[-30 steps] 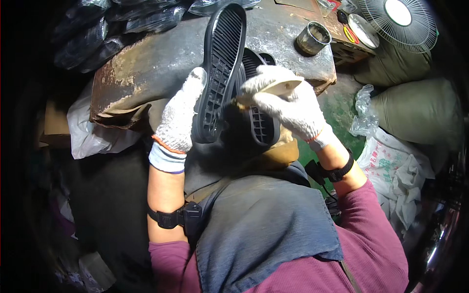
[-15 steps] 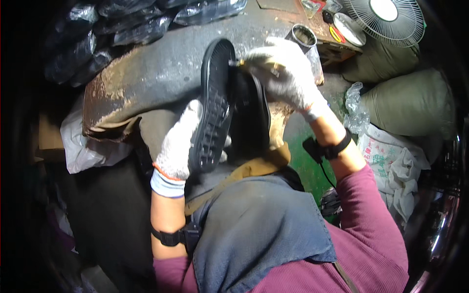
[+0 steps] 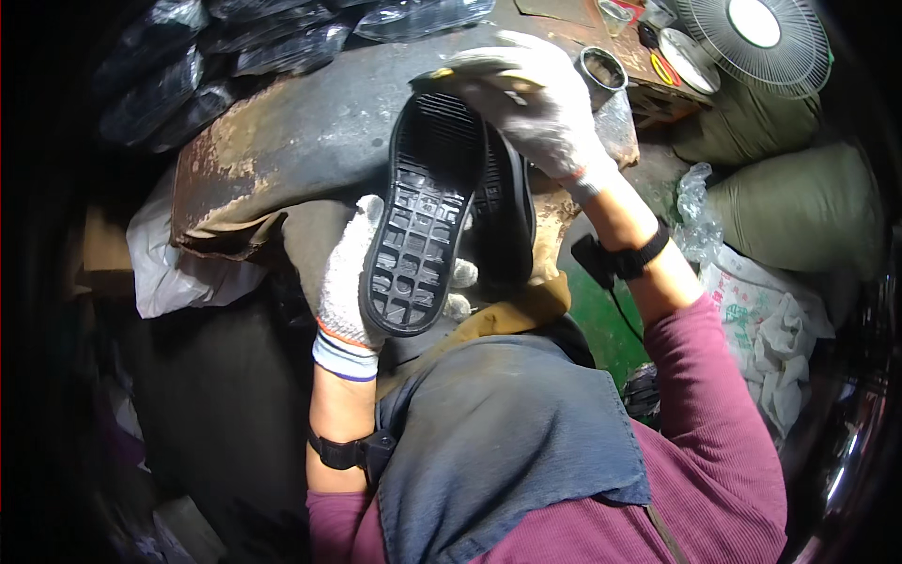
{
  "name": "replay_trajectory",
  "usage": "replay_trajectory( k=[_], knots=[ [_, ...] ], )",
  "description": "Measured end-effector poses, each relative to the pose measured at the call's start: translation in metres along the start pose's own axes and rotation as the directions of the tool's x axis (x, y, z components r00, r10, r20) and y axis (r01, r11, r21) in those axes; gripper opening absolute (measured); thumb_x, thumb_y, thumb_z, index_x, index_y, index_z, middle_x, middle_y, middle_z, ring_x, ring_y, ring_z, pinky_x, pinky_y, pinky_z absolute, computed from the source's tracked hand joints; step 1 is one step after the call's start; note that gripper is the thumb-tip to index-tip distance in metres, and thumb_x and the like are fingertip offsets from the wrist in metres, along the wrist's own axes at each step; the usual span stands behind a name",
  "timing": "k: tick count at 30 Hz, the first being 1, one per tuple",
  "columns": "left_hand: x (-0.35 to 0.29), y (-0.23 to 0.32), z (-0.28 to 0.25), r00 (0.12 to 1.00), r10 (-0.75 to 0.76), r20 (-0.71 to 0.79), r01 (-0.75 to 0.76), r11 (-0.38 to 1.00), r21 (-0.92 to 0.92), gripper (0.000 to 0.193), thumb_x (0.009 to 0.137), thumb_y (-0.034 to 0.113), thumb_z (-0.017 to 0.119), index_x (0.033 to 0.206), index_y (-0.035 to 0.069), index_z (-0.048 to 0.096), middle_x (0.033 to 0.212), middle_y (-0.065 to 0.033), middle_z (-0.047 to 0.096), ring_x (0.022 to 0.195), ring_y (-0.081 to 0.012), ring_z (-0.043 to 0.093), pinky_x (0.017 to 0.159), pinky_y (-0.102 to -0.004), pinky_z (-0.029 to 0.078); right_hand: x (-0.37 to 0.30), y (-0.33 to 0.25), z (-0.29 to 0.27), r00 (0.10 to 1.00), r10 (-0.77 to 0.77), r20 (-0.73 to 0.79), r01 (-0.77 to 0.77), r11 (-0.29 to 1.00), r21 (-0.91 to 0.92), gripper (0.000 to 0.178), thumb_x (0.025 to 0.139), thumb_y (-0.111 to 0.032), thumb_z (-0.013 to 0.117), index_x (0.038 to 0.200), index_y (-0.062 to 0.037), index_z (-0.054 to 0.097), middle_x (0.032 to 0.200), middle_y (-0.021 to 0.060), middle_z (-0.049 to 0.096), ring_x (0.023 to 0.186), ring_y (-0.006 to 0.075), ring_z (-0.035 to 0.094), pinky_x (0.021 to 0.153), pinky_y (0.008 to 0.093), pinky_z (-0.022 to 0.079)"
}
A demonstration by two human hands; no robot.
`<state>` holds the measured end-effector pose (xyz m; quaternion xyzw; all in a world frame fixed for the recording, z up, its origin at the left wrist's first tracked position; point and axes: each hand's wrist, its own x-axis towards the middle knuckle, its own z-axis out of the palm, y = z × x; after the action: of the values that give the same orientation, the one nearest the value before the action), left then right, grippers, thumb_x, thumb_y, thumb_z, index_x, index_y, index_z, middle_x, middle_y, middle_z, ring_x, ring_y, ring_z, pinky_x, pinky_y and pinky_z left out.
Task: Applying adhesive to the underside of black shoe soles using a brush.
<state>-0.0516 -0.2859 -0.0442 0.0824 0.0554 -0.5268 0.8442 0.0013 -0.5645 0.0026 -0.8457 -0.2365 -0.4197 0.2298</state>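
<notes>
My left hand (image 3: 348, 273) in a white knitted glove is closed around a black shoe sole (image 3: 413, 235), its blocky tread turned up toward me. The fingertips show at the sole's right edge. A second black sole (image 3: 515, 216) sits partly hidden behind it, to the right. Above the toe end, my gloved right hand (image 3: 526, 99) is closed on a slim yellow-handled tool (image 3: 442, 73). Its dark tip is at or just above the toe rim; contact and the exact kind of tool cannot be made out.
A worn, padded bench (image 3: 282, 141) lies ahead, with several plastic-wrapped dark bundles (image 3: 291, 47) at far left. A cup (image 3: 601, 68), yellow-handled scissors (image 3: 665, 69) and a fan (image 3: 754, 23) are at far right. Green sacks (image 3: 799, 202) stand to the right.
The sole has turned so its tread faces me more fully. My right hand has moved up and left with the tool, from the sole's right edge to its toe end.
</notes>
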Motion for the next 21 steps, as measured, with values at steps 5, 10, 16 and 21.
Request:
replay_trajectory(
  k=[5,10,16,21],
  knots=[
    [-0.001,-0.002,-0.008,0.999,-0.014,0.043,0.016,0.998,-0.057,0.077,0.109,0.058,0.04,0.162,0.001,0.034,0.158,-0.0309,0.043,0.114,-0.0586,0.065,0.089,-0.075,0.057,-0.037,0.003,0.009,0.965,0.259,-0.026,-0.257,0.964,0.062,0.015,0.088,-0.014,0.08,0.103,-0.0093,0.08,0.099,0.0059,0.078,0.085,0.0277,0.073,0.08,0.0364,0.057],
    [-0.003,-0.004,-0.024,0.999,0.035,0.002,-0.035,0.999,-0.013,0.073,0.11,0.058,0.037,0.161,0.006,0.037,0.159,-0.0266,0.045,0.114,-0.0578,0.065,0.088,-0.0747,0.056,-0.033,-0.065,0.01,0.939,0.296,0.174,-0.338,0.884,0.321,0.019,0.087,-0.015,0.081,0.106,-0.0157,0.082,0.106,0.0033,0.078,0.104,0.0254,0.071,0.096,0.0386,0.055],
    [0.005,0.001,-0.024,0.97,-0.018,0.241,0.051,0.99,-0.134,0.08,0.108,0.061,0.035,0.16,0.0,0.037,0.161,-0.0255,0.044,0.128,-0.0582,0.058,0.101,-0.0763,0.049,-0.025,-0.036,0.006,0.746,0.617,0.251,-0.65,0.589,0.481,0.021,0.095,-0.01,0.074,0.114,-0.0044,0.077,0.11,0.0091,0.078,0.104,0.019,0.072,0.095,0.0315,0.056],
    [0.01,-0.007,-0.025,0.973,0.078,0.216,-0.061,0.995,-0.083,0.071,0.11,0.055,0.038,0.16,0.004,0.039,0.16,-0.0224,0.046,0.124,-0.0531,0.061,0.098,-0.0713,0.053,-0.031,-0.065,0.017,0.791,0.464,0.399,-0.612,0.598,0.517,0.022,0.094,-0.009,0.073,0.116,-0.0066,0.078,0.111,0.0076,0.078,0.104,0.0174,0.073,0.097,0.0345,0.056]
  ],
)
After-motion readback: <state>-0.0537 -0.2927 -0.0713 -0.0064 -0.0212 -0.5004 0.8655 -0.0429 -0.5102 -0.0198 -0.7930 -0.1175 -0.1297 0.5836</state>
